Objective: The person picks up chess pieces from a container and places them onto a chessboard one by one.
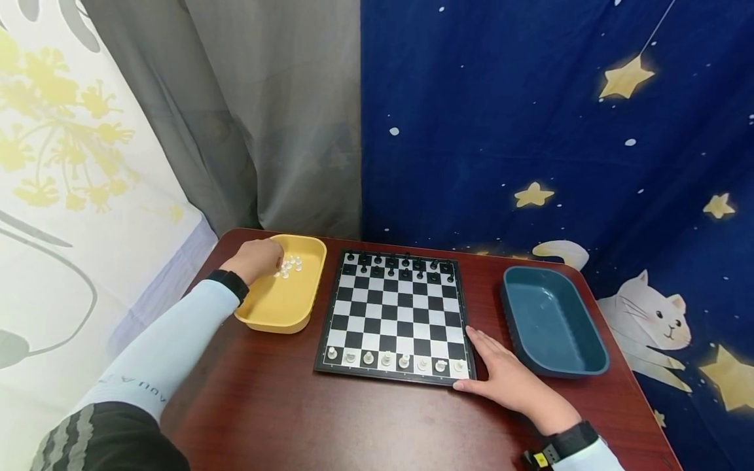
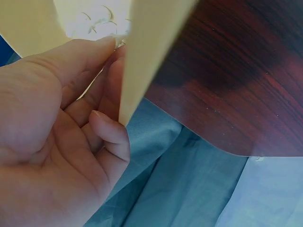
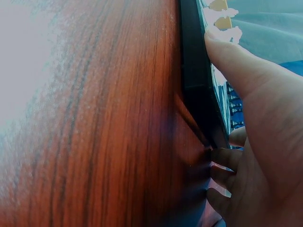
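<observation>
My left hand [image 1: 256, 259] reaches over the rim of a yellow tray [image 1: 277, 307], at its far left part. White chess pieces [image 1: 294, 263] lie loose in the tray by the fingers. In the left wrist view, the thumb and forefinger tips come together beside those pieces; I cannot tell if one is between them. My right hand [image 1: 506, 376] rests at the near right corner of a chessboard [image 1: 396, 297], thumb at the front edge, straight fingers along the right side. White pieces [image 1: 386, 358] line the nearest row; black pieces [image 1: 391, 261] fill the two far rows.
A blue-green tray [image 1: 556, 320] stands on the table's right, just beyond my right hand. The brown wooden table [image 1: 283, 405] has a rounded far left corner. Curtains [image 1: 306, 118] hang behind the far edge, and pale patterned cloth [image 1: 71, 216] is at the left.
</observation>
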Demonstrator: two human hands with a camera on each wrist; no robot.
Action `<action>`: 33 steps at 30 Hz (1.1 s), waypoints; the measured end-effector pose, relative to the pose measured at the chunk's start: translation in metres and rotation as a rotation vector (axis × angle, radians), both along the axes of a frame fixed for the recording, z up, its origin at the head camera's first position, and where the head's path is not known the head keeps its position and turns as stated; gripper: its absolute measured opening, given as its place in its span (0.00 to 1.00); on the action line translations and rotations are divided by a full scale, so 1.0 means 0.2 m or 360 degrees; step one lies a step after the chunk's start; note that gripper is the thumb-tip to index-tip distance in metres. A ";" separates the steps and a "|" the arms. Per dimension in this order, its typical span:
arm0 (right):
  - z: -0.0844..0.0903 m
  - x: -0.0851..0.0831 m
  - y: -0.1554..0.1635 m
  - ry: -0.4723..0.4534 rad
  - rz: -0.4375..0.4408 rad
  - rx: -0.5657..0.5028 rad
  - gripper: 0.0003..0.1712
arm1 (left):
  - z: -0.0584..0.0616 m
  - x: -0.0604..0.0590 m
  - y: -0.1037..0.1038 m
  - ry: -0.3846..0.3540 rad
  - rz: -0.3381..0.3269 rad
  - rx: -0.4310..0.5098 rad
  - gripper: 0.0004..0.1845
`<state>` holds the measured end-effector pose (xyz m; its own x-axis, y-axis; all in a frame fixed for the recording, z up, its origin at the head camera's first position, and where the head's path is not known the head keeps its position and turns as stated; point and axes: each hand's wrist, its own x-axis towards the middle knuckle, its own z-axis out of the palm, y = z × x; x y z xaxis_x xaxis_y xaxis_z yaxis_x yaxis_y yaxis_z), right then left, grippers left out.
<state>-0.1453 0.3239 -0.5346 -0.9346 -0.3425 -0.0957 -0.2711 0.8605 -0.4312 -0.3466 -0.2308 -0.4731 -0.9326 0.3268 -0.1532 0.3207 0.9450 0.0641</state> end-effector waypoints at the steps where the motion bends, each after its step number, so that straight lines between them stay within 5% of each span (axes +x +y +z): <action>1: 0.00 0.00 0.00 0.0000 0.0000 0.0001 0.74 | 0.00 0.00 0.00 0.0008 -0.0007 0.0003 0.11; 9: 0.00 0.00 -0.01 -0.0021 -0.0005 0.0005 0.75 | 0.00 0.02 -0.03 0.0033 -0.0003 0.0153 0.10; 15: 0.00 0.00 -0.01 -0.0029 -0.0010 0.0008 0.75 | 0.05 0.10 -0.03 0.0154 -0.0086 0.0307 0.05; 27: 0.01 0.00 -0.01 -0.0045 -0.0020 0.0021 0.75 | 0.15 0.38 0.20 0.0251 -0.0253 0.0489 0.05; 33: 0.01 0.00 -0.01 -0.0047 -0.0014 0.0020 0.75 | 0.13 0.53 0.33 0.0233 -0.0363 0.0496 0.06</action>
<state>-0.1461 0.3219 -0.5333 -0.9343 -0.3330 -0.1276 -0.2509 0.8681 -0.4282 -0.2411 -0.1639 -0.4463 -0.8353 0.5377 0.1148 0.5469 0.7911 0.2739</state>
